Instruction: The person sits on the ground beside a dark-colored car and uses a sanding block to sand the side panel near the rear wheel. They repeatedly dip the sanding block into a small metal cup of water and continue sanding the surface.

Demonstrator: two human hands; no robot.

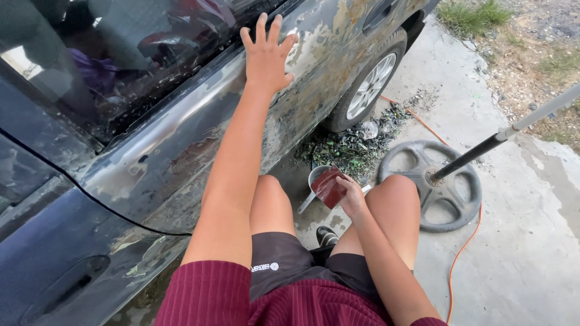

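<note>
Outdoors, a wet concrete slab runs beside a dark car, with grass and gravel at its far edge. The car door is patchy, its paint worn to bare grey in blotches. An orange cord snakes past a grey wheel-shaped weight holding a slanted pole. The left hand lies flat on the door, fingers spread apart. The right hand, above the knees, has its fingers clamped on a reddish sandpaper sheet. The sheet's long axis slants from upper left to lower right, over a metal scoop.
</note>
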